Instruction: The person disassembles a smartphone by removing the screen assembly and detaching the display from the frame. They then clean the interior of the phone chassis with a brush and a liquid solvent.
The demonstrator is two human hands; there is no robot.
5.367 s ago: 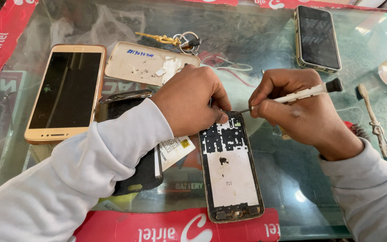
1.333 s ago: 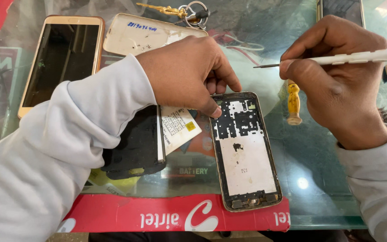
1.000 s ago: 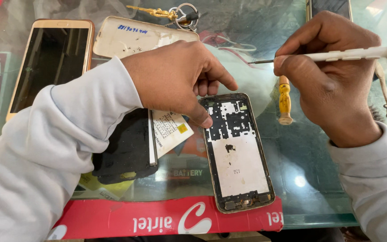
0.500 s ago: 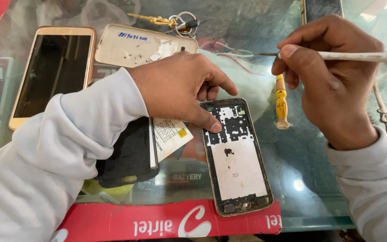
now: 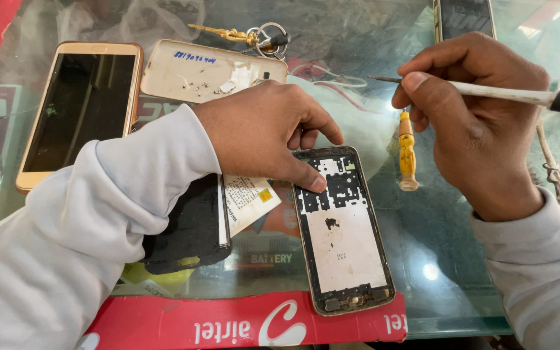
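The opened phone (image 5: 343, 228) lies flat on the glass table (image 5: 448, 259) with its back cover off, showing a pale metal plate, dark cut-outs near its top and a worn gold frame; the left hand (image 5: 264, 133) presses a fingertip on its upper left edge, fingers bent and holding nothing. The right hand (image 5: 478, 123) pinches a thin white-handled screwdriver (image 5: 487, 91) above the table, with a small yellow screwdriver (image 5: 408, 150) just under it. A red printed strip (image 5: 254, 327) runs along the near edge, a white label with a yellow square (image 5: 247, 201) lies left of the phone beside a black cover (image 5: 189, 233), and, perhaps under the glass, a paper with red letters (image 5: 267, 258) shows.
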